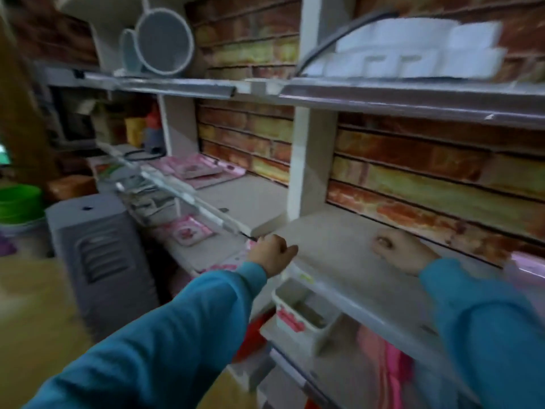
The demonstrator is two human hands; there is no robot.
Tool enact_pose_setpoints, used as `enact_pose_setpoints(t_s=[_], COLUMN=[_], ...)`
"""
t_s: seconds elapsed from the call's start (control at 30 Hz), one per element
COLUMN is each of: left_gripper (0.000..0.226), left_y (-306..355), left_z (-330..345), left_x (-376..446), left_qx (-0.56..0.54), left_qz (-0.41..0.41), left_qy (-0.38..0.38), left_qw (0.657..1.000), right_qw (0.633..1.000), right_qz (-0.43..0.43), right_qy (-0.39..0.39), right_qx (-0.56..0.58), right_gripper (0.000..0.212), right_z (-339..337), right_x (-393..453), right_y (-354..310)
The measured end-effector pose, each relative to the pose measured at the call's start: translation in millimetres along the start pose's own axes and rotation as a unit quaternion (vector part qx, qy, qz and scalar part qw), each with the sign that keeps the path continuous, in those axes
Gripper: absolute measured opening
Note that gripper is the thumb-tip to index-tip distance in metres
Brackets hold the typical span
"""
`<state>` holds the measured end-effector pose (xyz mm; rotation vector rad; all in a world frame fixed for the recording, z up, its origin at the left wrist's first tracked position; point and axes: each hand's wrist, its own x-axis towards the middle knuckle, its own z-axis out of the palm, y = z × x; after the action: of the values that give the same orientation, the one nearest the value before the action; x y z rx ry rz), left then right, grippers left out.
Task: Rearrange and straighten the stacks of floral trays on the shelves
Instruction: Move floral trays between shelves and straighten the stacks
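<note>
**At the shelf's front edge, hands between trays**

On the middle shelf (339, 231), both hands curl loosely over the bare board. The left hand (272, 253) hangs at the front edge beside the white upright (300, 160), apparently holding nothing, though blur leaves that uncertain. The right hand (398, 250) rests knuckles-up further in, fingers tucked; whether it holds anything I cannot tell. Pink floral trays (191, 169) lie loosely spread at the back of the left bay, another pink tray (188, 233) near its front edge. Best to gather these flat, square their edges, then stack.
</note>
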<state>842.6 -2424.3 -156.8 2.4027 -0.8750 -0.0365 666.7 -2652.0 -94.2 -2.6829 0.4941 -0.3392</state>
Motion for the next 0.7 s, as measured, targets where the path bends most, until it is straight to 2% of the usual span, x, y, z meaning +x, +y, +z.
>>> enact_pose_setpoints(t_s=[0.17,0.23,0.33,0.4,0.5,0.57,0.7], left_gripper=[0.039,0.037,0.031,0.034,0.042,0.046,0.050], left_y=[-167.6,-219.6,-286.0,-325.7,-376.2,-409.8,-466.6], left_z=[-64.4,-76.4,-79.9,-69.7,-43.7,-22.9,12.4], left_x=[-31.1,-39.4,-36.9,-28.5,-4.2,24.2,102.2], left_qx=[-0.001,-0.003,-0.004,-0.012,-0.018,-0.013,-0.007], left_qz=[-0.143,-0.185,-0.219,-0.242,-0.265,-0.270,-0.243], left_qy=[0.028,0.020,0.031,0.029,-0.020,-0.043,-0.073], left_qw=[0.989,0.982,0.975,0.970,0.964,0.962,0.967], right_qw=[0.989,0.979,0.966,0.960,0.950,0.942,0.937], right_qz=[-0.042,-0.038,-0.027,-0.008,0.046,0.099,0.195], right_qy=[-0.122,-0.177,-0.234,-0.250,-0.273,-0.288,-0.262], right_qx=[0.068,0.093,0.106,0.128,0.146,0.138,0.124], right_gripper=[0.032,0.024,0.024,0.020,0.035,0.037,0.040], right_z=[135.1,183.0,253.2,298.6,361.9,405.8,476.9], right_x=[57.7,75.1,105.2,124.2,156.2,188.3,266.3], right_y=[-134.7,-172.5,-205.5,-215.9,-213.0,-202.5,-175.5])
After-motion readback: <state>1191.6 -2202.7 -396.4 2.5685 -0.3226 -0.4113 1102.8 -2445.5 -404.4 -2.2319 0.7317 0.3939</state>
